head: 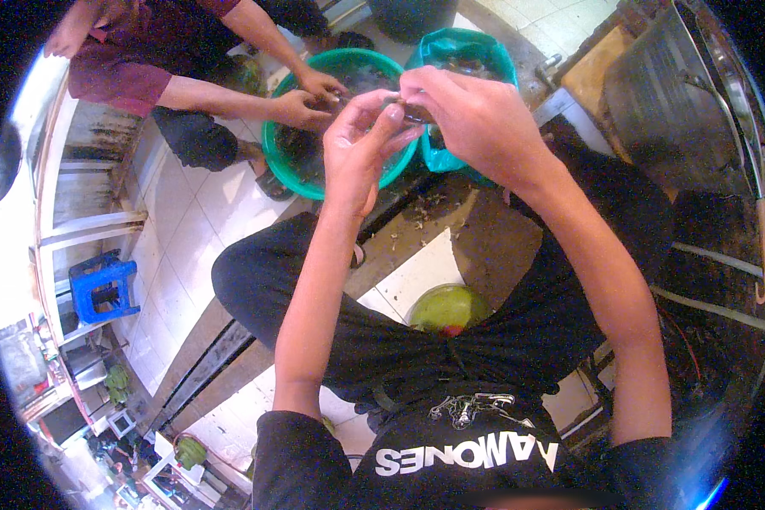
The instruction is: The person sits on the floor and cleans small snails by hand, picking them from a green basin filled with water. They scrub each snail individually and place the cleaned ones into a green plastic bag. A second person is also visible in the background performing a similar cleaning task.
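My left hand (357,146) and my right hand (484,124) meet above the gap between two containers. Pinched in the fingers of both is a small dark brown, glossy piece (415,115); the fingers partly cover it, and I cannot tell what it is. Below my left hand is a round green plastic basin (309,188) holding dark contents in what looks like murky liquid. Beyond my right hand stands a teal plastic bag (443,156), its mouth open, with dark pieces inside.
Across from me a person in a maroon top has both hands (303,105) over the basin. Small scraps (424,223) litter the floor by a green rounded object (449,309) between my legs. A large metal pot (669,108) stands at right, a blue plastic stool (105,290) at left.
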Available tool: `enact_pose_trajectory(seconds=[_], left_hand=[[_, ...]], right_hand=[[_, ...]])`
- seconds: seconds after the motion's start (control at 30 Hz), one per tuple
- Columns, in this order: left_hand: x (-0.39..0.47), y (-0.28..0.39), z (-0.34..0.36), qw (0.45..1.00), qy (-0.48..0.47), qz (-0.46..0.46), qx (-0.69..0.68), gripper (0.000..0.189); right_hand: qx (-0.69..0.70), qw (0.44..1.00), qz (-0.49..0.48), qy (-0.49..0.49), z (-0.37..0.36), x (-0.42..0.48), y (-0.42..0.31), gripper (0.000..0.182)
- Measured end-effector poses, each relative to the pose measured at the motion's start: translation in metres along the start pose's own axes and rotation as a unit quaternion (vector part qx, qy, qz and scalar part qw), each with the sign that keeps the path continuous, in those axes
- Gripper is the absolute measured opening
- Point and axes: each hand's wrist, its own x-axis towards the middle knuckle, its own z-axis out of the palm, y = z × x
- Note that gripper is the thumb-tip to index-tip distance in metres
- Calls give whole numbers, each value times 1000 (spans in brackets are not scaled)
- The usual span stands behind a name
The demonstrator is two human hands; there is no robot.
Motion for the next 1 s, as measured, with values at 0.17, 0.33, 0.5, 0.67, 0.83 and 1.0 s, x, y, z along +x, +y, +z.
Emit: enact_pose_trajectory(seconds=[0.17,0.33,0.5,0.67,0.83,1.0], left_hand=[[-4,-2,0,1000,9,-7,-3,14],[0,-6,-3,1000,25,-2,-7,19],[9,-8,-39,992,121,11,18,25],[9,-3,-66,990,138,42,3,28],[4,-6,-54,992,91,45,69,31],[-2,-6,-37,994,19,53,92,32]], right_hand=[[-17,998,53,15,5,2,-8,15],[58,993,97,46,1,9,-4,14],[151,988,36,-17,-20,16,0,10],[138,978,-73,-136,-21,4,21,15],[148,965,102,-190,-32,17,-10,16],[157,967,65,-188,-14,13,-4,27]])
